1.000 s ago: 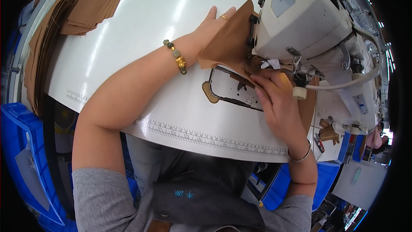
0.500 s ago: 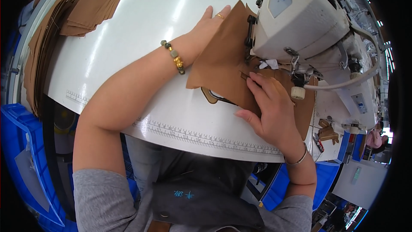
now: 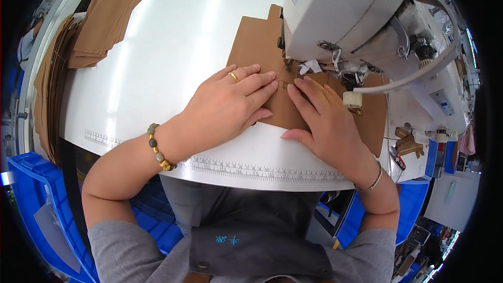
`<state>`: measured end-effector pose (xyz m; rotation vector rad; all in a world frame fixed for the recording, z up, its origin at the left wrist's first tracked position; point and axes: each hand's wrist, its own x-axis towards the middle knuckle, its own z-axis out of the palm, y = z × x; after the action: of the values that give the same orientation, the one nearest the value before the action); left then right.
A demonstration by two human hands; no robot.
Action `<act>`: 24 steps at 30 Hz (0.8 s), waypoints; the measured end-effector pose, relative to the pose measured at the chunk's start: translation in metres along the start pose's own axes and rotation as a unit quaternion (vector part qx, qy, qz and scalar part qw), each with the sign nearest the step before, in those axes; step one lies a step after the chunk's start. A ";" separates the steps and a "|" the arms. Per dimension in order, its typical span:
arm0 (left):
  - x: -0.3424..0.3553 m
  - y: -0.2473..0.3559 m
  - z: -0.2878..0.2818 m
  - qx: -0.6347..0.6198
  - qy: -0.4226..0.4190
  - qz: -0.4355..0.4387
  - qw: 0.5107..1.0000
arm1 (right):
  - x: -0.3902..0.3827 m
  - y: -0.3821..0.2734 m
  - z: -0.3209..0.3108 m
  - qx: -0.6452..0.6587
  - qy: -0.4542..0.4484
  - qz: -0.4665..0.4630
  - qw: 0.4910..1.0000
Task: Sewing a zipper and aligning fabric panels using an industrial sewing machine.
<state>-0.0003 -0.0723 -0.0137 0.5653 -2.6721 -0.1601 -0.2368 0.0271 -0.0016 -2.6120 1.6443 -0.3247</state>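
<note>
A brown fabric piece [image 3: 252, 39] lies flat on the white sewing table, its inner part running under the head of a white sewing machine [image 3: 335, 15]. My left hand [image 3: 225, 102] rests palm down on the fabric's left side, fingers stretched toward the needle area. Just right of it, my right hand [image 3: 327, 118] presses the fabric with its fingertips, thumb held apart. Between the two sets of fingertips shows a small brown strip [image 3: 284, 84] on the fabric. A bit of white material [image 3: 310, 66] sits by the presser foot.
Stacked brown fabric pieces [image 3: 107, 26] lie at the far left, beside a taller bundle [image 3: 55, 84] at the table's edge. A printed ruler [image 3: 251, 170] follows the front edge. Red-handled snips [image 3: 396, 158] and brown scraps [image 3: 409, 143] are at right. A blue bin [image 3: 44, 204] stands left.
My left hand has come from behind the raised fabric panel to its near side, close to my right hand. The lifted panel now lies flat. The head view has shifted slightly.
</note>
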 end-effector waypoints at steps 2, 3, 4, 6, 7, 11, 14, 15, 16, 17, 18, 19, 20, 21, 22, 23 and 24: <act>0.001 0.002 0.002 -0.018 0.010 -0.007 1.000 | -0.001 0.003 0.000 0.007 0.001 0.003 1.000; 0.002 0.001 0.002 -0.023 -0.006 -0.015 1.000 | -0.001 0.005 -0.001 0.016 -0.002 0.010 1.000; 0.004 0.000 0.003 -0.022 -0.007 -0.016 1.000 | -0.001 0.008 -0.002 0.016 0.001 0.006 1.000; 0.008 -0.001 0.007 -0.007 -0.002 -0.005 1.000 | -0.002 0.013 -0.004 0.003 -0.021 0.028 0.999; 0.010 -0.001 0.009 -0.009 -0.001 -0.010 1.000 | -0.003 0.016 -0.005 0.001 -0.018 0.020 1.000; 0.014 -0.002 0.017 0.002 0.020 -0.006 1.000 | -0.005 0.021 -0.008 0.036 -0.053 0.080 0.995; 0.011 -0.003 0.018 -0.002 0.031 -0.004 1.000 | -0.007 0.022 -0.009 0.025 -0.078 0.082 0.993; 0.010 -0.003 0.018 -0.008 0.030 -0.003 1.000 | -0.007 0.022 -0.009 0.019 -0.086 0.075 0.993; 0.010 -0.003 0.019 -0.012 0.037 -0.007 0.999 | -0.008 0.023 -0.009 0.022 -0.097 0.075 0.992; 0.009 -0.003 0.020 -0.008 0.041 -0.005 0.999 | -0.008 0.023 -0.008 0.041 -0.095 0.071 0.992; 0.008 -0.002 0.021 -0.004 0.045 -0.005 0.999 | -0.009 0.022 -0.008 0.060 -0.098 0.066 0.991; 0.008 -0.001 0.023 -0.007 0.048 -0.010 0.999 | -0.010 0.023 -0.008 0.059 -0.099 0.064 0.991; 0.008 0.001 0.025 -0.008 0.056 -0.009 0.998 | -0.012 0.023 -0.009 0.061 -0.102 0.051 0.992; 0.007 0.002 0.027 -0.008 0.064 -0.008 0.998 | -0.013 0.024 -0.009 0.072 -0.105 0.047 0.991; 0.007 0.003 0.028 -0.010 0.067 -0.013 0.998 | -0.014 0.024 -0.008 0.061 -0.109 0.034 0.992; 0.006 0.003 0.029 -0.012 0.064 -0.013 0.998 | -0.015 0.025 -0.008 0.054 -0.105 0.034 0.992; 0.006 0.003 0.030 -0.013 0.058 -0.012 0.998 | -0.015 0.025 -0.007 0.047 -0.101 0.036 0.993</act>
<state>-0.0187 -0.0709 -0.0379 0.5801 -2.5479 -0.1641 -0.2673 0.0302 -0.0003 -2.4202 1.6091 -0.1275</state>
